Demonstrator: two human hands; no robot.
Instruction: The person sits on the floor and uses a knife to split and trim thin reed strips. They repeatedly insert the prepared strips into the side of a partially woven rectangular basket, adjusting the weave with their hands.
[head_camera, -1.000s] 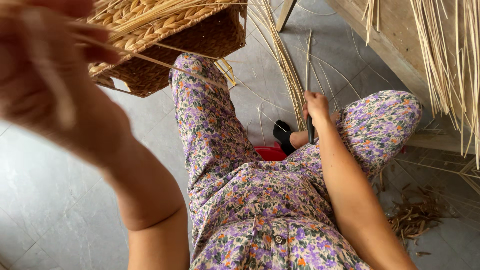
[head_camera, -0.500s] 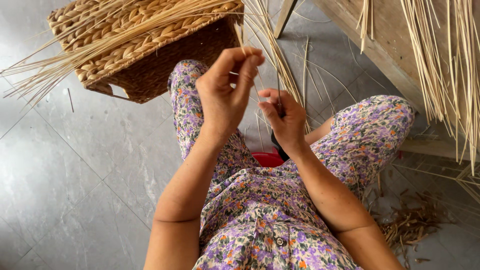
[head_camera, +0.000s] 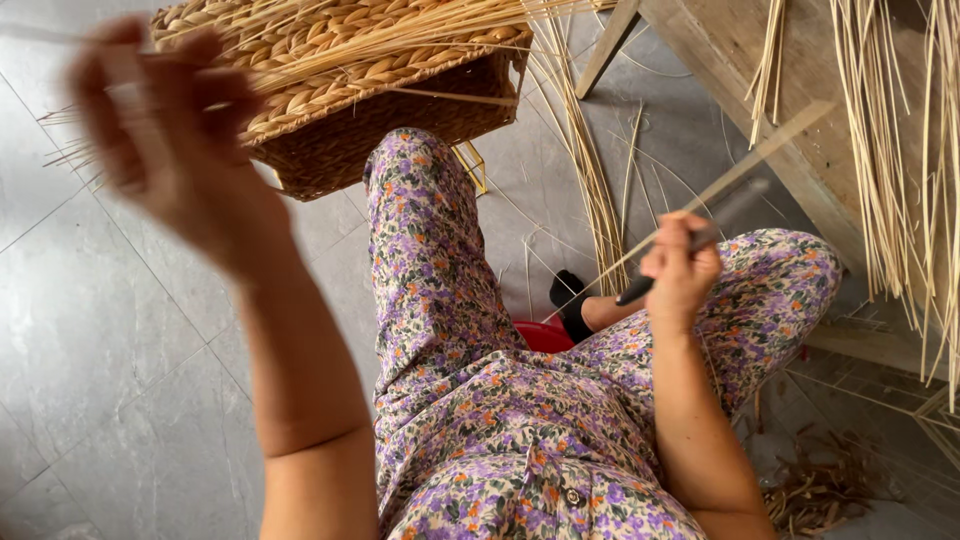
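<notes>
reed strip (head_camera: 735, 180): pinched in the right hand (head_camera: 680, 270), along with a dark knife (head_camera: 690, 240)
left hand (head_camera: 170, 130): raised, blurry, can't tell its grip
basket (head_camera: 350, 80): on the grey floor, just past the knee

One view only, worn on the head, looking steeply down over the lap onto the grey tiled floor (head_camera: 110, 330). Very close to the body: flowered clothing (head_camera: 520, 420) fills the lower middle, both forearms run up from the bottom edge. Left hand (head_camera: 170, 140) raised nearest the lens, large and blurred at upper left. Right hand (head_camera: 680, 270) lower and sharper at mid-right. Beyond the left hand, a woven basket (head_camera: 380, 120) at the top edge; beyond the right hand, wooden boards (head_camera: 780, 90) and hanging straw (head_camera: 900, 150) at upper right. No second view, so nothing shared.
</notes>
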